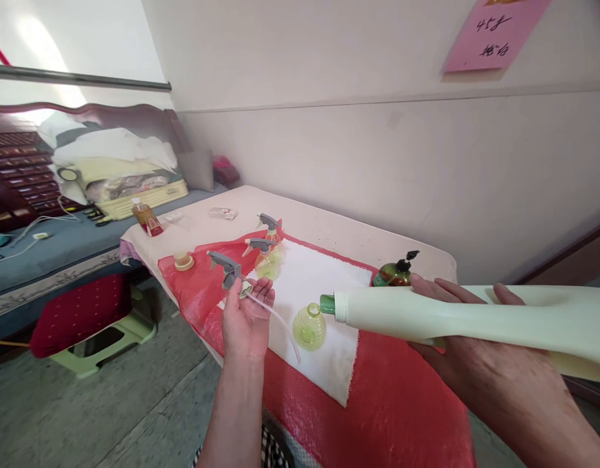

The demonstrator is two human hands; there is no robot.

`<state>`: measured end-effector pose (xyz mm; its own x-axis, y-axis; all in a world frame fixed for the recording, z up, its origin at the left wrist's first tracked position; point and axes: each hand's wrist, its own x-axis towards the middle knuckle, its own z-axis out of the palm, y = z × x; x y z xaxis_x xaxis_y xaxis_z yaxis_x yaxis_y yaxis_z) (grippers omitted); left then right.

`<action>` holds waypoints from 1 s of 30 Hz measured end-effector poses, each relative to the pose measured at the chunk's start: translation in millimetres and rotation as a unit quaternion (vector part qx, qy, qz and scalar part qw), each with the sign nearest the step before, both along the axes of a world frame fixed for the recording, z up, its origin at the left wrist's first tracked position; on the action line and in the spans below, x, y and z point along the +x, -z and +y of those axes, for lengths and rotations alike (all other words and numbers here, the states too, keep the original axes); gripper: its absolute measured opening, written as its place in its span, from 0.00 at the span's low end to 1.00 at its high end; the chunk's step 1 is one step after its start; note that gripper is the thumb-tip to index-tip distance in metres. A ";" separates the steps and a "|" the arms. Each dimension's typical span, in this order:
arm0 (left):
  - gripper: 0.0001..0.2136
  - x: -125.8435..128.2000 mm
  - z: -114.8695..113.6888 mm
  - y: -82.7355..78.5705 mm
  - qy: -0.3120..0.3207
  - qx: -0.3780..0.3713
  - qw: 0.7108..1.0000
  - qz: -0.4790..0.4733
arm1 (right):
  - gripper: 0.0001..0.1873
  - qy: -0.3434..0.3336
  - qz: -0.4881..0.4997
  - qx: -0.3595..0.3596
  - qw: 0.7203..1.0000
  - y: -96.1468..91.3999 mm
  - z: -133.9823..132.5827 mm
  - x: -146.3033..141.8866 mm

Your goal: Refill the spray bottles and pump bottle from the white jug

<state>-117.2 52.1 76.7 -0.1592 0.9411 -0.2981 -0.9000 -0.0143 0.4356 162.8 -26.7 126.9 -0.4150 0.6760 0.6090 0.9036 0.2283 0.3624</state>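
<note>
My left hand [247, 318] holds a grey spray trigger head [226, 268] by its collar, and a thin clear dip tube [286, 328] trails from it. In my right hand [489, 354] lies a large pale green bottle [407, 312], tilted level, with its green spout [327, 303] pointing left. Close under that spout stands a round, ribbed yellow-green spray bottle [309, 328], its neck uncovered, with some liquid low inside. I cannot see any liquid running from the spout. Two other spray bottles stand behind, one yellow-green [268, 260] and one orange [273, 235], both with trigger heads on.
A white cloth [329, 370] lies over red plastic sheeting [397, 383] on the table. A dark pump bottle [394, 274] stands behind the pale green one. At left are a cap [183, 261], an amber bottle [146, 218] and a red-topped stool [85, 312]. The wall [368, 162] runs behind.
</note>
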 end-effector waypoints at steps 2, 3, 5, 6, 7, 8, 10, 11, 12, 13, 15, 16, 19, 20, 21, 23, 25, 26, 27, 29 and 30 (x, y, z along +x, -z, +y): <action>0.11 -0.1 0.0 0.2 -0.001 0.002 1.000 0.000 | 0.18 0.002 0.003 -0.001 1.000 0.2 0.6 -0.1; 0.10 -0.1 0.0 0.3 -0.001 0.003 1.000 0.000 | 0.17 0.001 0.001 -0.003 1.000 0.4 1.1 -0.1; 0.11 -0.2 -0.1 0.1 0.001 0.004 1.000 -0.001 | 0.17 -0.003 -0.002 0.000 1.000 0.9 2.3 0.0; 0.11 -0.2 -0.2 0.0 0.002 0.004 1.000 -0.001 | 0.18 -0.005 -0.002 0.002 1.000 1.1 2.8 0.1; 0.11 -0.1 -0.4 -0.2 0.001 0.004 1.000 -0.002 | 0.18 -0.006 -0.001 0.007 1.000 1.2 3.2 0.0; 0.11 -0.1 -0.5 -0.4 0.001 0.002 1.000 -0.001 | 0.19 -0.006 0.000 0.010 1.000 1.2 3.4 -0.1; 0.10 0.0 -0.7 -0.5 0.000 0.000 1.000 0.000 | 0.19 -0.004 0.002 0.011 1.000 0.5 3.2 -0.9; 0.10 0.0 -0.7 -0.4 0.000 -0.001 1.000 0.000 | 0.19 -0.003 0.002 0.009 1.000 -0.1 2.8 -1.4; 0.10 0.0 -0.6 -0.1 0.000 -0.001 1.000 0.001 | 0.18 -0.002 0.002 0.007 1.000 -0.7 2.3 -1.9; 0.10 -0.1 -0.4 0.3 0.000 0.000 1.000 0.000 | 0.18 -0.002 0.001 0.004 1.000 -1.3 1.9 -2.4; 0.10 -0.3 0.1 1.2 0.001 0.002 1.000 -0.001 | 0.18 0.001 0.002 0.000 1.000 -1.9 1.1 -2.9; 0.10 -0.5 0.3 1.7 0.001 0.003 1.000 -0.001 | 0.18 0.001 0.003 -0.003 1.000 -2.0 0.9 -3.0; 0.10 -0.5 0.7 2.2 0.001 0.002 1.000 0.000 | 0.18 0.002 0.008 -0.002 1.000 -1.7 0.8 -2.7; 0.10 -0.4 0.7 2.1 0.001 0.002 1.000 0.000 | 0.18 0.003 0.007 -0.002 1.000 -1.7 0.8 -2.7; 0.10 -0.2 0.7 1.8 0.001 0.002 1.000 0.000 | 0.18 0.004 0.007 -0.002 1.000 -1.8 0.8 -2.7; 0.10 0.3 0.5 0.9 -0.003 -0.001 1.000 0.001 | 0.18 0.006 0.001 -0.002 1.000 -2.5 0.6 -3.0; 0.10 0.8 0.5 0.2 -0.008 -0.005 1.000 0.004 | 0.18 0.005 -0.007 0.001 1.000 -3.4 0.3 -3.2; 0.10 0.9 0.5 0.0 -0.009 -0.006 1.000 0.005 | 0.18 0.005 -0.010 0.002 1.000 -3.8 0.2 -3.4; 0.10 0.9 0.6 -0.1 -0.008 -0.007 1.000 0.005 | 0.18 0.003 -0.014 0.002 1.000 -4.0 0.2 -3.5; 0.10 0.7 0.7 0.3 -0.005 -0.005 1.000 0.004 | 0.18 0.000 -0.015 0.003 1.000 -4.0 0.3 -3.6; 0.10 0.6 0.8 0.6 -0.004 -0.005 1.000 0.003 | 0.18 -0.001 -0.013 0.004 1.000 -3.7 0.5 -3.5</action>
